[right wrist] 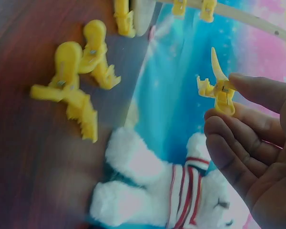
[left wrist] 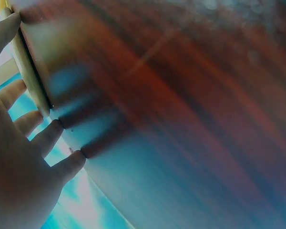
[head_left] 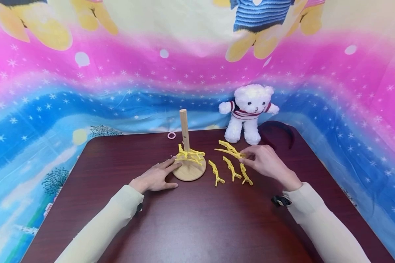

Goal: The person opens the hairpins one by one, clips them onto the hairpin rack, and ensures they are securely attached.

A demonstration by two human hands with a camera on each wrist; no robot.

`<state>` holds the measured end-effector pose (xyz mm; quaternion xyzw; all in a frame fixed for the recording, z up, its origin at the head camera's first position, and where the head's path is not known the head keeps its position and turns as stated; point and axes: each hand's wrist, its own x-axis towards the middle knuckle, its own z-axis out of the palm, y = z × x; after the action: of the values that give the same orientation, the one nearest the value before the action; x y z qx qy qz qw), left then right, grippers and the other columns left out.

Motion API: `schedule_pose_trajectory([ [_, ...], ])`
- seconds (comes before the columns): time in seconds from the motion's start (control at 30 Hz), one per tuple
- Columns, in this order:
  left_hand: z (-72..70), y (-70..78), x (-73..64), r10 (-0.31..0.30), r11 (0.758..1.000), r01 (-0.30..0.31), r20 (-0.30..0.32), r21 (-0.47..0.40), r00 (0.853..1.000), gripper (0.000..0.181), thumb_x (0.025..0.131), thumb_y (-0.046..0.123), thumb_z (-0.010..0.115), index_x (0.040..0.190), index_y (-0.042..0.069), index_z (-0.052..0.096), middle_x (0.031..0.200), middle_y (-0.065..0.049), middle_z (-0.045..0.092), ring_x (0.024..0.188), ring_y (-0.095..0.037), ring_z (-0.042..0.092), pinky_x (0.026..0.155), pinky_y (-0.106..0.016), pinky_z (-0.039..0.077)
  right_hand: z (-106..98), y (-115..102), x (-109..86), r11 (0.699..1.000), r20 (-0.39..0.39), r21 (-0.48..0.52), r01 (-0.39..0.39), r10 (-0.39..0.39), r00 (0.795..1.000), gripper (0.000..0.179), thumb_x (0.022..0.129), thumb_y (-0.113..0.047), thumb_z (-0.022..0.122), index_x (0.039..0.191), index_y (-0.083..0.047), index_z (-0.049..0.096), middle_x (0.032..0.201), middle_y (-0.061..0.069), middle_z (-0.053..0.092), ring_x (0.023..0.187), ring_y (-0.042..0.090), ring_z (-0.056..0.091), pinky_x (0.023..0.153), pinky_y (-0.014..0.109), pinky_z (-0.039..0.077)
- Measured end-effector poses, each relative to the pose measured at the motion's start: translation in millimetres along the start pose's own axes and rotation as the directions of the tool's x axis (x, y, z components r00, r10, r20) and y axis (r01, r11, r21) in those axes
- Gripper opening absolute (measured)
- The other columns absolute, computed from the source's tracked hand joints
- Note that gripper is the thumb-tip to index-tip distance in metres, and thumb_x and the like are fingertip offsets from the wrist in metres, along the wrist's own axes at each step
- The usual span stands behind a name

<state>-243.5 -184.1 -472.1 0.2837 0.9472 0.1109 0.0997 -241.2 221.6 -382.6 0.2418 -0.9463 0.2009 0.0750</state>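
My right hand [head_left: 266, 162] pinches a yellow toothed hair clip [right wrist: 224, 93] by its tail end between thumb and fingers. The clip's two arms are spread apart and point left, above the table. My left hand [head_left: 156, 176] lies with fingers extended, its fingertips at the left edge of a round wooden base [head_left: 187, 175]. From that base rises a wooden post [head_left: 184, 128]. Several yellow clips [head_left: 189, 157] sit around the post's foot; how they are fixed cannot be told. Between base and right hand, three more clips lie on the table, the nearest clip [head_left: 216, 173] beside the base.
A white teddy bear [head_left: 248, 113] in a striped top sits at the table's back right. Beside it is a dark curved band [head_left: 286, 131]. A small pink ring [head_left: 171, 135] lies behind the post. Printed cloth [head_left: 191, 87] hangs along the back and sides.
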Motion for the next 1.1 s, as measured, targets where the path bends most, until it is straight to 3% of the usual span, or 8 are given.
schedule_pose_trajectory([
  [0.17,-0.3,0.2,-0.1,-0.004,1.0,0.004,0.001,-0.006,1.0,0.084,0.091,0.058,0.063,0.159,0.026,0.028,0.169,-0.011,0.015,0.152,-0.034,0.026,0.119,-0.06,0.029,0,-10,10.6,0.998,0.013,0.014,0.056,-0.056,0.998,0.017,0.088,-0.026,0.078,0.102,-0.018,0.079,0.087,-0.006,0.077,0.077,0.009,0.069,0.067,0.03,0.054],
  [0.7,-0.2,0.1,-0.5,-0.006,1.0,0.006,0.004,-0.01,1.0,0.084,0.091,0.058,0.064,0.159,0.027,0.027,0.169,-0.01,0.014,0.152,-0.035,0.027,0.119,-0.06,0.029,7,-47,40.9,0.992,0.045,0.027,0.122,-0.123,0.991,0.021,0.088,-0.027,0.078,0.105,-0.015,0.079,0.09,-0.003,0.078,0.076,0.01,0.07,0.068,0.031,0.056],
  [1.1,-1.5,0.7,-0.6,-0.002,1.0,0.002,0.007,-0.009,1.0,0.084,0.091,0.058,0.064,0.159,0.026,0.028,0.169,-0.011,0.014,0.152,-0.034,0.026,0.119,-0.061,0.028,18,-66,59.5,0.985,0.05,0.025,0.168,-0.169,0.984,0.021,0.089,-0.028,0.076,0.105,-0.015,0.079,0.092,-0.002,0.078,0.071,0.008,0.065,0.062,0.026,0.05],
])
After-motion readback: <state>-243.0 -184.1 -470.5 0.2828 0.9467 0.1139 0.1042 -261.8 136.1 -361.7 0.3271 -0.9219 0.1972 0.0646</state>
